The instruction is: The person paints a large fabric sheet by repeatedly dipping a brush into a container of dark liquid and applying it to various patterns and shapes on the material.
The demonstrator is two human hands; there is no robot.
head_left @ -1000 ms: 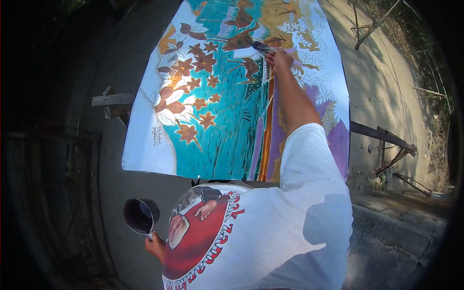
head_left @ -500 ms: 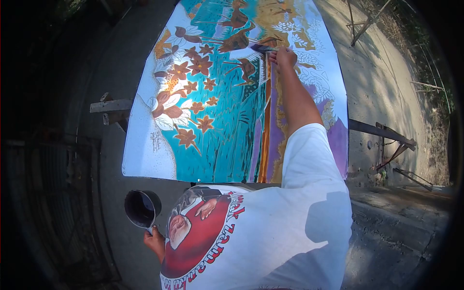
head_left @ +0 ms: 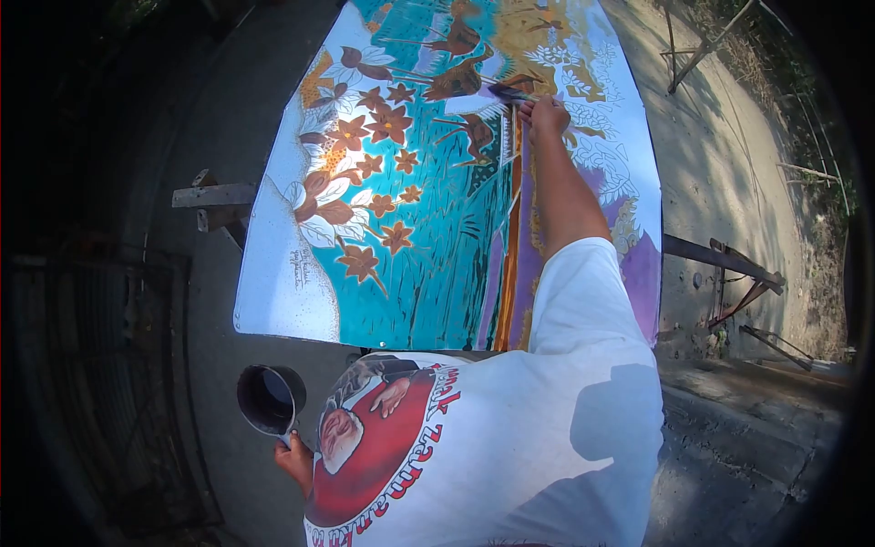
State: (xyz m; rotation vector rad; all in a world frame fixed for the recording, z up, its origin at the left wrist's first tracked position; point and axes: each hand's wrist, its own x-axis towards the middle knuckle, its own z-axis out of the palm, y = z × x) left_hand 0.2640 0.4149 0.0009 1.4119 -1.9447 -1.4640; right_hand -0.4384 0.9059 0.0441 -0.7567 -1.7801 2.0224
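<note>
A large painted cloth [head_left: 401, 292] is stretched out in front of me, with teal water, brown birds, brown flowers and purple and ochre bands; some leaves on it are only outlined on white. My right hand [head_left: 547, 116] reaches to its upper right and is closed around a paintbrush [head_left: 512, 94]. The brush's dark, purplish bristles lie at a pale patch beside a brown bird. Low at the left, my left hand [head_left: 293, 458] grips the handle of a dark pot [head_left: 271, 399], held off the cloth's near edge, with dark liquid inside.
Wooden supports jut out at the left [head_left: 211, 196] and a dark beam [head_left: 720, 259] at the right of the cloth. A metal frame [head_left: 100, 383] stands in shadow at lower left. Concrete ground [head_left: 720, 164] and dry brush [head_left: 766, 64] lie to the right.
My right hand and the brush have shifted slightly right and down in view, as has the cloth. The pot stays in my left hand, almost unmoved.
</note>
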